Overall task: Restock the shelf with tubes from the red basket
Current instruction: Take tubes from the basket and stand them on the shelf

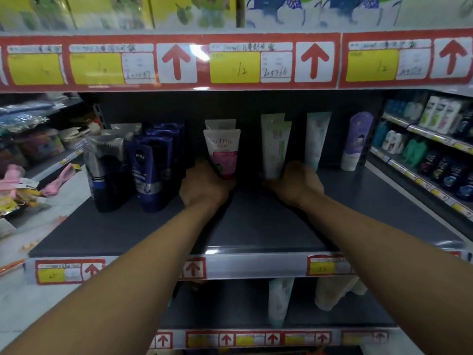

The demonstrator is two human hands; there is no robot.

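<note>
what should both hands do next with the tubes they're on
Probably let go and draw back: the left hand holds the base of the pink-and-white plastic tube, the right hand the pale green-and-white tube, and both tubes already stand upright on the dark grey shelf.

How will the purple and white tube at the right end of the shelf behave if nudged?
The purple and white tube stands alone, tall on a narrow cap, so it would probably tip rather than slide. Nothing beside it would catch it. Its rounded body suggests it might roll once down.
</note>
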